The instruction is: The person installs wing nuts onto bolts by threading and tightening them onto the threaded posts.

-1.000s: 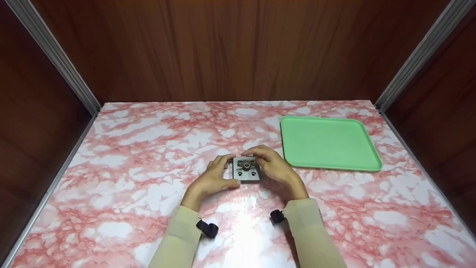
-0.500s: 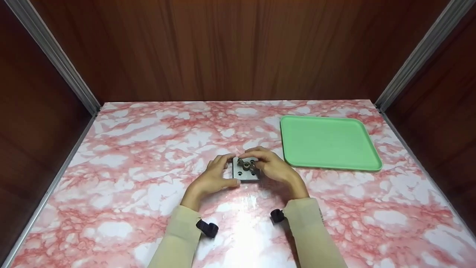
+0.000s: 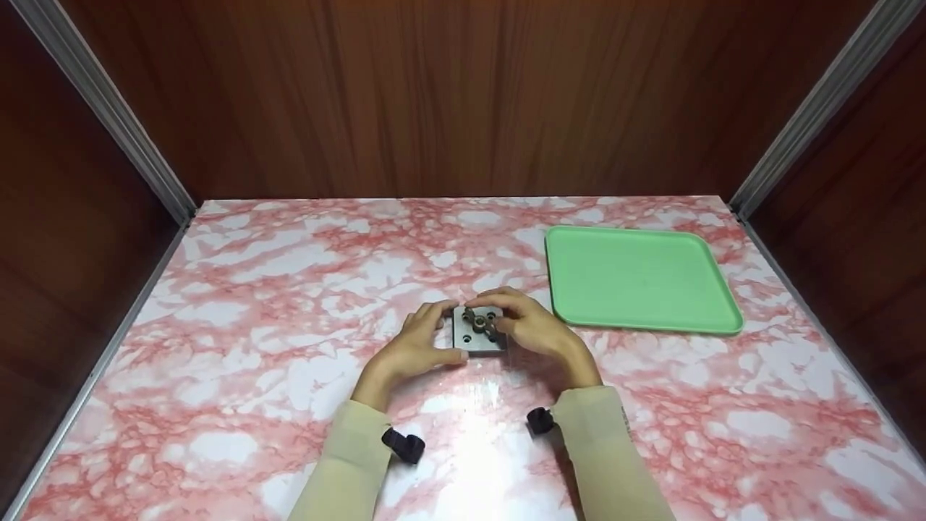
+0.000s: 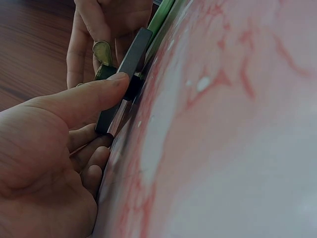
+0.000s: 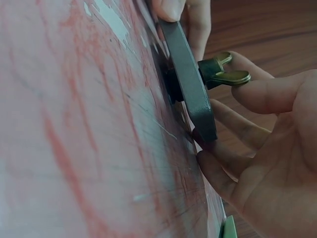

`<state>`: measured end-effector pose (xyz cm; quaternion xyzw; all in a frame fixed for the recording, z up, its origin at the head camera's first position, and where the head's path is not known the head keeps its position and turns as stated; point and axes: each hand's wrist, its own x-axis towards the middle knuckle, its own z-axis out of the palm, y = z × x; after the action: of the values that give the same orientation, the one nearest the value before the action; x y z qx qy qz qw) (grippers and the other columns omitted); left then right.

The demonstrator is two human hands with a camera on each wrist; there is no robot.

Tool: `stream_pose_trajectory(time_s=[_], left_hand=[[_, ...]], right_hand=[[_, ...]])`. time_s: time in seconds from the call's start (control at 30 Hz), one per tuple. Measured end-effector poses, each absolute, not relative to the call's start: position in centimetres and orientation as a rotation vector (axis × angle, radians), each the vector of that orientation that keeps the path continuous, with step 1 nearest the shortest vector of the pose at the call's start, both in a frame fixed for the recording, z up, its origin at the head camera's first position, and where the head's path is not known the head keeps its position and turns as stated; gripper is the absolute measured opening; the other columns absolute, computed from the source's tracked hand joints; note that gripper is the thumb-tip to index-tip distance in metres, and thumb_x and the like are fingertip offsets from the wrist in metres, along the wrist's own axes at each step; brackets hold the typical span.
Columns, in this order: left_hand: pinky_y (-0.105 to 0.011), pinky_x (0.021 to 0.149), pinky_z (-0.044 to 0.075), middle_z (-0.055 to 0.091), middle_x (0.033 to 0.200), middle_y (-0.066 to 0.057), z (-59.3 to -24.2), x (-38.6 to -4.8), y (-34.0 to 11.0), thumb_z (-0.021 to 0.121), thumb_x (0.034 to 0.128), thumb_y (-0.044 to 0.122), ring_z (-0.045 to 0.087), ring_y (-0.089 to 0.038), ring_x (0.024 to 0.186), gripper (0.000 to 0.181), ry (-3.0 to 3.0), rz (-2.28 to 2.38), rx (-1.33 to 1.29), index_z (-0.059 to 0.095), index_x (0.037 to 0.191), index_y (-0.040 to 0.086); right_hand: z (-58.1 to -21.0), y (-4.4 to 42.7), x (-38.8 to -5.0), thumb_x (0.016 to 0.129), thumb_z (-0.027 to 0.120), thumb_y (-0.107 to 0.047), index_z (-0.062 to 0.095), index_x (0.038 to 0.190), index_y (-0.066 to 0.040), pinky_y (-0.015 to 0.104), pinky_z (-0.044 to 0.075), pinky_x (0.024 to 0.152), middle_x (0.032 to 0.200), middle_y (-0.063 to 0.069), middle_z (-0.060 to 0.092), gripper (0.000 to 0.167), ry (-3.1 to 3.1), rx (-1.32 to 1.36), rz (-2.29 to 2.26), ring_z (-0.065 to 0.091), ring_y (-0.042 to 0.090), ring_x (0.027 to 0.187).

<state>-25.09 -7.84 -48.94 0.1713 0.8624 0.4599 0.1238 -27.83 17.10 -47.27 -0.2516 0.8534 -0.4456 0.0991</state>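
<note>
A square grey metal plate (image 3: 480, 346) with countersunk holes lies in the middle of the table. At its centre stands a brass-coloured wing nut (image 3: 479, 323), its wings slanting from upper left to lower right. My left hand (image 3: 414, 349) grips the plate by its left side, thumb on the near edge and fingers at the far edge. At the wing nut, my right hand (image 3: 539, 327) has its thumb against one wing (image 5: 235, 78) and its index finger by the other. In the right wrist view, the plate (image 5: 185, 69) sits slightly above the tabletop on a dark part underneath.
A light green tray (image 3: 640, 278) lies at the right rear of the table. The red-and-white marbled tabletop (image 3: 239, 347) is bounded by dark wood-grain panels (image 3: 463, 101) at the back and sides, with grey metal rails at the corners.
The wing nut has turned clockwise: its wings lay nearly level across the plate and now slant. My right thumb and fingers have shifted with it. My left hand stays on the plate.
</note>
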Motion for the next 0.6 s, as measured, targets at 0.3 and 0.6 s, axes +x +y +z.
stream_pose_trajectory(time_s=[0.3, 0.6], left_hand=[[-0.054, 0.115, 0.039, 0.044, 0.158, -0.007, -48.96, -25.06, -7.91, 0.088, 0.0841, 0.027, 0.042, -0.031, 0.137, 0.094, 2.515, 1.337, 0.522, 0.039, 0.163, 0.018], [-0.053, 0.114, 0.039, 0.044, 0.157, -0.006, -48.91, -25.03, -7.97, 0.087, 0.0848, 0.027, 0.042, -0.03, 0.136, 0.092, 2.513, 1.325, 0.522, 0.039, 0.163, 0.019]], right_hand=[[-47.08, 17.21, -27.58, 0.095, 0.058, -0.004, 0.068, 0.143, -0.023, 0.058, 0.035, 0.118, 0.15, 0.009, 0.056, 0.053, 2.526, -0.74, -1.309, 0.052, 0.032, 0.137], [-46.89, 17.34, -27.42, 0.095, 0.061, -0.011, 0.065, 0.147, -0.027, 0.059, 0.034, 0.119, 0.153, 0.008, 0.055, 0.055, 2.557, -0.741, -1.245, 0.051, 0.031, 0.139]])
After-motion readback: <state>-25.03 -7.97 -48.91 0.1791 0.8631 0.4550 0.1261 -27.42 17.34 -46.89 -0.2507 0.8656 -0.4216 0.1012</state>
